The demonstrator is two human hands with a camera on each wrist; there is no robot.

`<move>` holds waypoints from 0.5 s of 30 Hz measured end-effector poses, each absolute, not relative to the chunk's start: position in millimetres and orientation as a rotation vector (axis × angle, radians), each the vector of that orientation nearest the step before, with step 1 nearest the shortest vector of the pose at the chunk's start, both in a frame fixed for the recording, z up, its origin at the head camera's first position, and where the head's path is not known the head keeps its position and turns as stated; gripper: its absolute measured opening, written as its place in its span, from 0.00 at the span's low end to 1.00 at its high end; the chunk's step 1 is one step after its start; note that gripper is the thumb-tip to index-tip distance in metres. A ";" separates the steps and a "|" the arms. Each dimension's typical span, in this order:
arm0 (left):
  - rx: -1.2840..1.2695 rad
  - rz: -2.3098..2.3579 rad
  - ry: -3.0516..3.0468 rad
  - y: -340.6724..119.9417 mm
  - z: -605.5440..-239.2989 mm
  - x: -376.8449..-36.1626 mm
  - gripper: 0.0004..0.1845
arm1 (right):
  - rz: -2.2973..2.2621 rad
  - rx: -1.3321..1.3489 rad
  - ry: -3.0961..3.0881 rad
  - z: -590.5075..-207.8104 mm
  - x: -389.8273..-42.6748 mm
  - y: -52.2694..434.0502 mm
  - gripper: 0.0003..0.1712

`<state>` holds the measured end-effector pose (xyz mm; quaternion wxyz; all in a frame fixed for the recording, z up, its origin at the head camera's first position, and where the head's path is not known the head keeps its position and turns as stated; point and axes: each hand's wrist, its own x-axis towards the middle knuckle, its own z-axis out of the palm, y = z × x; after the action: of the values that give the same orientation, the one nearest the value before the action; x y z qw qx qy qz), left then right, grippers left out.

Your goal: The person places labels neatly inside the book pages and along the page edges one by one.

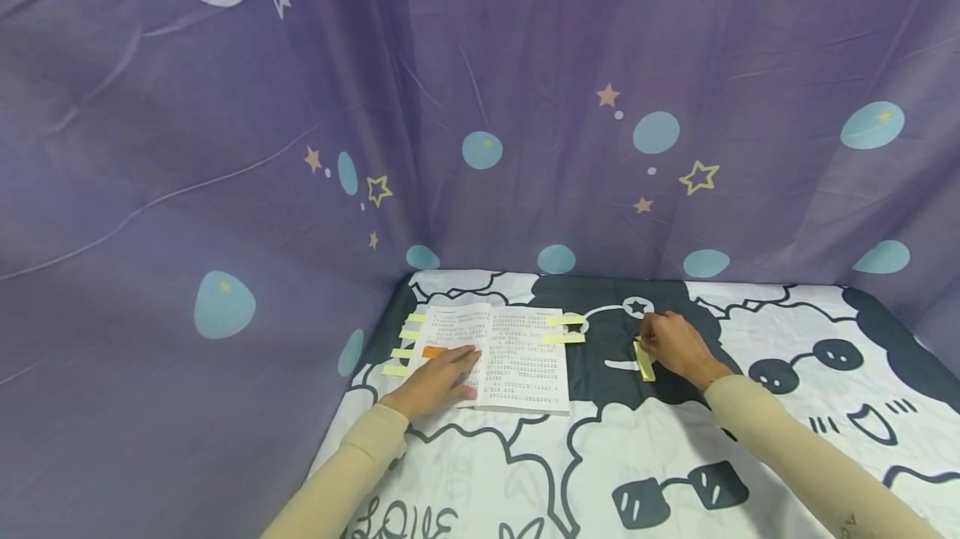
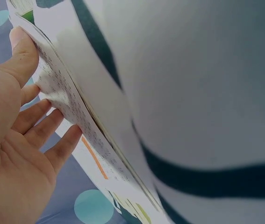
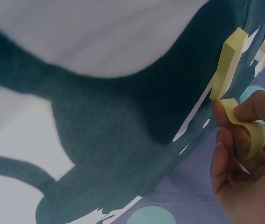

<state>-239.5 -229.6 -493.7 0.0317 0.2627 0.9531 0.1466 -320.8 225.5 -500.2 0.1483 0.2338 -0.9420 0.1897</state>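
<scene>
Head view: your two hands work on a table [image 1: 750, 472] draped in a white-and-dark cartoon cloth, walled behind and at your left by a purple curtain [image 1: 225, 147] printed with stars and blue dots. An open book [image 1: 517, 356] lies flat at the table's left rear, with yellow tabs [image 1: 564, 321] already projecting from both outer page edges. Your left hand [image 1: 438, 379] lies flat on the left page, fingers straight, pressing it down. Well to the book's right, a narrow yellow sticky-note pad [image 1: 643, 361] rests on a dark patch of the cloth. Your right hand [image 1: 675, 343] touches it; in the right wrist view its thumb and forefinger pinch one peeled strip [image 3: 244, 123], which curls away from the pad [image 3: 228, 60]. Judge the strip as featherweight, limp and easily creased, with one tacky end; hold it by the non-adhesive end.
</scene>
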 end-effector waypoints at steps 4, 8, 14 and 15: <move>0.813 0.446 2.942 -229.6 -494.2 -239.3 0.40 | 0.476 0.699 -2.665 -500.5 -321.4 225.0 0.07; 0.814 0.436 2.948 -229.4 -494.4 -239.8 0.40 | 0.421 0.713 -2.607 -500.7 -321.8 225.0 0.05; 0.808 0.433 2.947 -229.4 -495.6 -240.9 0.39 | 0.448 0.680 -2.593 -498.3 -320.4 223.4 0.04; 0.807 0.434 2.947 -229.6 -495.9 -241.1 0.39 | 0.446 0.683 -2.588 -497.8 -320.4 223.0 0.04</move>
<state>-241.1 -229.6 -495.9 0.0276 0.2615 0.9545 0.1405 -320.4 223.0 -497.8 0.2123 0.2461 -0.9320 0.1607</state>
